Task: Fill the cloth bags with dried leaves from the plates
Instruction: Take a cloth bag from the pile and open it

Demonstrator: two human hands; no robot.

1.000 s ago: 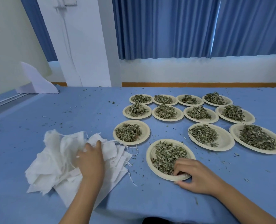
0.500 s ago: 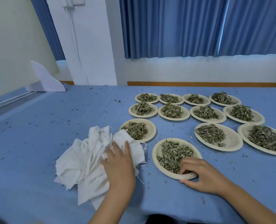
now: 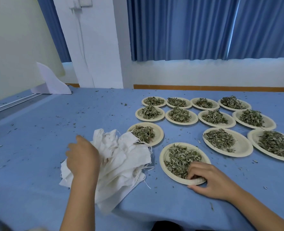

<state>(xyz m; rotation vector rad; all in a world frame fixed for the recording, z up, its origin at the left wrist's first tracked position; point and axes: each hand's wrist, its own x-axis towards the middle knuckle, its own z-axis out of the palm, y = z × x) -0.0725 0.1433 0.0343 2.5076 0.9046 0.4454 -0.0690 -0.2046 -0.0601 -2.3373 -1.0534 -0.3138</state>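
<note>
On the blue desk (image 3: 38, 164) the right hand (image 3: 211, 180) pinches the near rim of the nearest plate (image 3: 163, 164) of dried leaves (image 3: 179, 159), while just left of that plate the left hand (image 3: 82, 157) curls its fingers over the heaped white cloth bags (image 3: 126, 157), with more filled plates (image 3: 245, 147) beyond it.

Blue table (image 3: 29, 172) with twelve plates (image 3: 242, 147) of dried leaves (image 3: 179, 159), heaped cloth bags (image 3: 126, 157), leaf crumbs (image 3: 61, 116).
</note>
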